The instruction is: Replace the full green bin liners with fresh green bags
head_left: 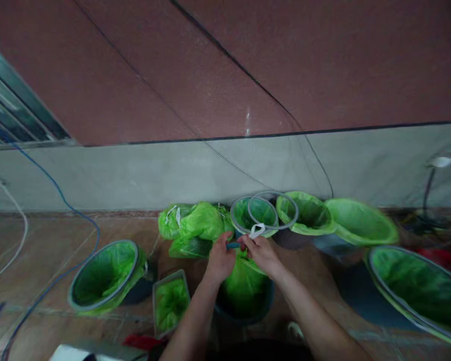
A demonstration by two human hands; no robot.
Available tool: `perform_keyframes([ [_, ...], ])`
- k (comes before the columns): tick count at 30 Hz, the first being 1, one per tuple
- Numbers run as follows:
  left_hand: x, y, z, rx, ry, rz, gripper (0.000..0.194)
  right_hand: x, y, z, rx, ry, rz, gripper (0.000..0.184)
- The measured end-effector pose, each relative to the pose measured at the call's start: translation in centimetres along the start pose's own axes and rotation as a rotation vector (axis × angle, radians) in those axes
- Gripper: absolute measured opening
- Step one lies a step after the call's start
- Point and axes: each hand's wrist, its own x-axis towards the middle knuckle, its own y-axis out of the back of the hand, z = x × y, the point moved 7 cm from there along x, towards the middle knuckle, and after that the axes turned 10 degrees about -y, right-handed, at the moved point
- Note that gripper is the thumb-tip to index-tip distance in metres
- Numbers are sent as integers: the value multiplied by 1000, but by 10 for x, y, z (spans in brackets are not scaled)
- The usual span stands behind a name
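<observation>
My left hand and my right hand meet over a dark round bin lined with a green plastic bag. The left fingers are closed on the bin's blue-grey rim. Pinched in the right hand is a white strip, held up at the far edge of the bin. A grey ring hangs or rests just behind the strip, over another lined bin.
Several more bins lined with green bags stand around on the brown tiled floor: one at the left, a small square one, others at the right. Loose green bags lie by the grey wall. Blue and white cables run at the left.
</observation>
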Motion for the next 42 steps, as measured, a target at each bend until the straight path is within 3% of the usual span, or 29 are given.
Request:
perform_keyframes([
  [4, -4, -34, 5, -108, -89, -109, 18, -5, -6, -10, 178, 7, -66, 45],
  [9, -3, -32, -11, -141, 14, -12, 27, 0, 17, -9, 247, 18, 72, 42],
  [11, -2, -24, -20, -164, 65, 76, 29, 3, 32, -4, 100, 13, 137, 38],
  [16, 3, 3, -31, -305, 86, 367, 28, 2, 59, 13, -592, -54, 175, 32],
  [22, 8, 35, -31, -211, 58, 453, 24, -15, 57, 25, -1028, -141, -47, 18],
  [25, 8, 47, -33, -169, 57, 498, 25, -19, 60, 27, -1142, -223, -68, 16],
  [28, 7, 45, -37, -281, 99, 500, 22, -19, 55, 20, -1029, -179, -102, 17],
  [31, 7, 31, -33, -416, 130, 463, 19, -19, 42, -2, -531, -22, -153, 19],
  [33, 7, 16, -24, -486, 121, 392, 19, -21, 32, -18, -124, 44, -225, 34],
  [35, 6, 2, -14, -541, 108, 311, 20, -23, 23, -26, 94, 47, -288, 44],
  [39, 5, -14, -6, -546, 99, 246, 20, -26, 21, -33, 94, 68, -232, 33],
  [42, 4, -19, -10, -476, 111, 182, 22, -34, 12, -37, 118, 90, -371, 30],
])
